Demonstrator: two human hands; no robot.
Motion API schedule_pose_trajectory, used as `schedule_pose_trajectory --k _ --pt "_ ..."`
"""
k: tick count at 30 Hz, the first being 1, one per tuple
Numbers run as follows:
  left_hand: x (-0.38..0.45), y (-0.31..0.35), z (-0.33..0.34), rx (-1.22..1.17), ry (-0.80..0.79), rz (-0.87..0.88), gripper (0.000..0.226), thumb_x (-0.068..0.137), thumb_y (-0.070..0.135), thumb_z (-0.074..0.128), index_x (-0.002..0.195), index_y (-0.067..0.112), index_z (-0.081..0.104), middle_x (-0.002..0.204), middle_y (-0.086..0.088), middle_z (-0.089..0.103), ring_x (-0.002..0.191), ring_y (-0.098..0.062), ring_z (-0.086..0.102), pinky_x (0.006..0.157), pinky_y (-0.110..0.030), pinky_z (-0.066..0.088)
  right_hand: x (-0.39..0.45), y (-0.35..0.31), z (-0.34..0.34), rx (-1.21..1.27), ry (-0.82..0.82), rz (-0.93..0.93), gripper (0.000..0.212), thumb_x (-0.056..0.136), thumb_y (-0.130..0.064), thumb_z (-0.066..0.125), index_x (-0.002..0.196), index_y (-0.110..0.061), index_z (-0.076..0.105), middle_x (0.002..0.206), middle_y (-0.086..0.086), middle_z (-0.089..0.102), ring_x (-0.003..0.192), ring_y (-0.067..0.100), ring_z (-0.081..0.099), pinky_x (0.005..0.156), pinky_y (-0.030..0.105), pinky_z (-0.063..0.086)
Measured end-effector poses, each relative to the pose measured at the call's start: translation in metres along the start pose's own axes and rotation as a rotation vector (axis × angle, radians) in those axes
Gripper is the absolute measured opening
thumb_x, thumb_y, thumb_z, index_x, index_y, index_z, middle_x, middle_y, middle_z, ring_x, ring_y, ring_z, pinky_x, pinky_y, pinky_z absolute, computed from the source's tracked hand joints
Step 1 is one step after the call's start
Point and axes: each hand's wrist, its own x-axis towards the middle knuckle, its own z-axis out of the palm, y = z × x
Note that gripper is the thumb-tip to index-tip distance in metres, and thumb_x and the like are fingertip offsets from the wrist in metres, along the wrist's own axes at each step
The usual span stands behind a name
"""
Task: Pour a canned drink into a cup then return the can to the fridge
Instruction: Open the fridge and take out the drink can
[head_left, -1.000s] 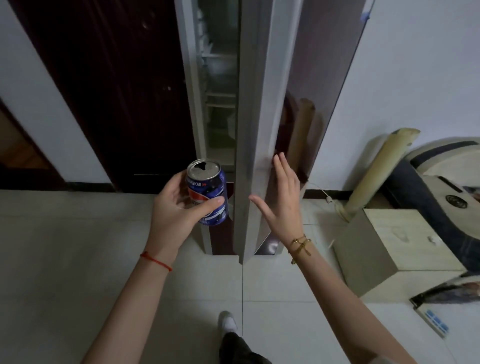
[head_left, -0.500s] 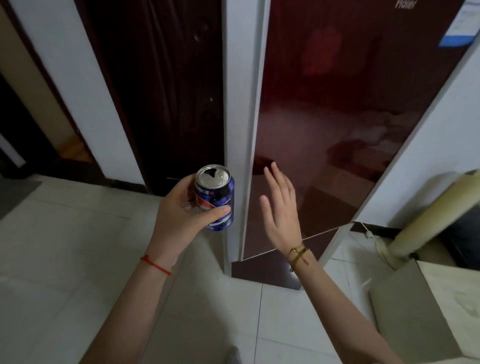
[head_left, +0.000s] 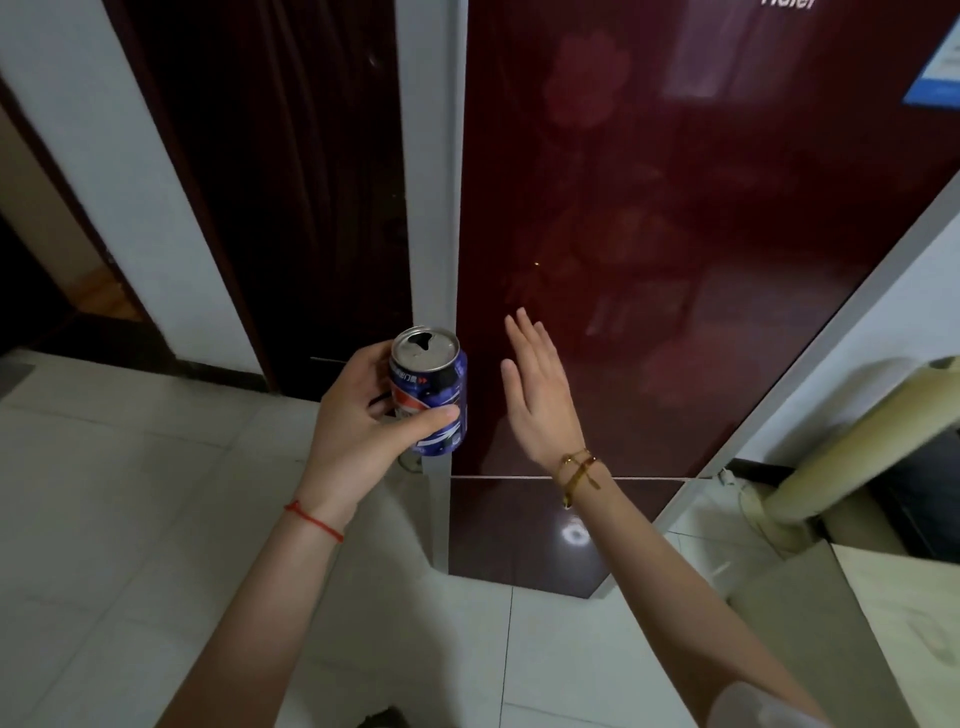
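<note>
Before fridge door (head_left: 675, 234): left hand (head_left: 358, 426) grip clamped round can (head_left: 428, 389); right hand (head_left: 540, 395) fingers apart.

Home: fridge (head_left: 675, 234), tiled floor (head_left: 130, 493).

Single head-worn wide-angle view, looking forward and down, close to the dark red fridge door (head_left: 675, 234); tiled floor (head_left: 130, 493) fills the lower frame.

Pale glossy floor tiles (head_left: 130, 519) with thin grout lines. White wall (head_left: 93, 171) at left, dark wooden door (head_left: 270, 182) beside it. Second white wall (head_left: 883, 322) at right. Cream roll (head_left: 852, 441) leaning there, light box (head_left: 893, 623) near it. Dim light.
</note>
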Motion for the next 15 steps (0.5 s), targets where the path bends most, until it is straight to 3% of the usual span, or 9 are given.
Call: schedule_pose_trajectory --k 5,9,15 --pt "0.042 -0.011 0.000 0.014 -0.076 0.015 0.070 0.063 0.007 0.087 0.124 0.022 0.056 0.121 0.010 0.064 0.110 0.004 0.060 0.083 -0.005 0.045 0.032 0.006 0.011 -0.021 -0.009 0.079 0.048 0.105 -0.033 0.028 0.151 -0.021 0.028 0.161 -0.007 0.018 0.150 0.014 0.004 0.122 0.045 0.014" --pt "0.077 -0.021 -0.006 0.019 -0.141 0.012 0.069 0.063 0.008 0.088 0.120 0.030 0.055 0.121 0.013 0.063 0.109 0.009 0.058 0.081 -0.002 0.042 0.054 0.005 0.022 -0.020 0.019 0.155 0.048 0.105 -0.033 0.027 0.151 -0.021 0.028 0.161 -0.008 0.017 0.150 0.014 0.003 0.123 0.043 0.010" --pt "0.120 -0.033 -0.013 0.005 -0.235 0.014 0.072 0.063 0.004 0.087 0.124 0.023 0.055 0.121 0.008 0.064 0.109 0.005 0.060 0.081 -0.004 0.043 0.068 0.000 0.034 0.015 0.095 0.248 0.046 0.105 -0.032 0.028 0.150 -0.020 0.032 0.159 -0.009 0.021 0.150 0.014 0.003 0.123 0.041 0.013"
